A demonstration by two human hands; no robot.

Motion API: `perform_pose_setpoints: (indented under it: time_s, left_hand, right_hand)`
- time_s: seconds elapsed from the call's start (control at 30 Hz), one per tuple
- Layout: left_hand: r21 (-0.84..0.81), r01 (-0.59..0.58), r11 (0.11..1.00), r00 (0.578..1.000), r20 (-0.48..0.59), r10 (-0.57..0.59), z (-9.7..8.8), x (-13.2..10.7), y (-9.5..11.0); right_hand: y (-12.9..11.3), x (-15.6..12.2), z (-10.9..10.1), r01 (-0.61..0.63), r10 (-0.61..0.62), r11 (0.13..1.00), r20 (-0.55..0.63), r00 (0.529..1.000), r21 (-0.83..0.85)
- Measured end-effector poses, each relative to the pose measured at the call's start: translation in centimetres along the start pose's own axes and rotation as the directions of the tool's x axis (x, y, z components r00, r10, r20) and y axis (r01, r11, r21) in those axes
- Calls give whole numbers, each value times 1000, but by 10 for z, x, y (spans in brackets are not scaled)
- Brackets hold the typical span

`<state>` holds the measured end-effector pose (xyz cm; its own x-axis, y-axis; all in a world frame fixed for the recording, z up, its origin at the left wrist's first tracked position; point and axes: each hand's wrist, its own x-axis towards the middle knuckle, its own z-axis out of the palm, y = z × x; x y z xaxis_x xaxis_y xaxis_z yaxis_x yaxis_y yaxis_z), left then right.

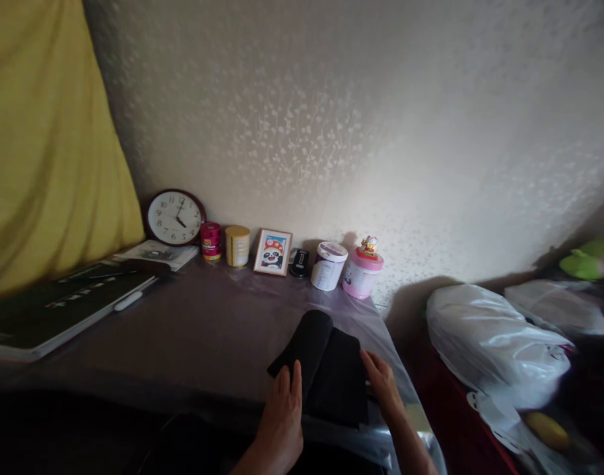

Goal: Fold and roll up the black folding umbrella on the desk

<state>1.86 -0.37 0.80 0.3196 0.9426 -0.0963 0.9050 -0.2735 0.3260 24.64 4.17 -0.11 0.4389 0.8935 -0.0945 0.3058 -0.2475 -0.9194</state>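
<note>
A folded black cloth (326, 369) lies on the table (193, 330) near its front right corner. My left hand (282, 412) rests flat on the cloth's left edge, fingers stretched out together. My right hand (381, 382) lies on the cloth's right edge, fingers extended along it. Neither hand lifts the cloth; both press on it.
Along the wall stand a round clock (175, 218), a red tin (210, 241), a yellow tin (237, 245), a framed panda picture (272, 252), a white tub (328, 265) and a pink tub (362, 272). A dark board (59, 307) lies left. White plastic bags (494, 343) sit right of the table. A yellow curtain (44, 132) hangs left.
</note>
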Motion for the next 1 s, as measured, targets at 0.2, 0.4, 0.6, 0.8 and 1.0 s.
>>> perform_pose_setpoints:
  time_s: [0.2,0.4,0.6,0.8,1.0]
  left_hand:
    - [-41,8,999,1000,-28,-9,10,3,-2]
    - [-55,-26,998,997,-72,22,17,5,-4]
    - [-22,10,1000,997,-79,-12,22,9,-3]
    - [-86,-57,995,984,-174,41,33,13,-10]
    - [-89,-84,993,976,-207,64,35,10,-21]
  right_hand:
    - [-19,-4,15,95,-112,987,136,984,127]
    - [-48,8,34,228,-252,959,141,957,166]
    - [-69,20,63,183,-262,935,244,934,303]
    - [-62,33,94,226,-257,961,207,944,162]
    - [-58,40,106,276,-253,955,181,950,-112]
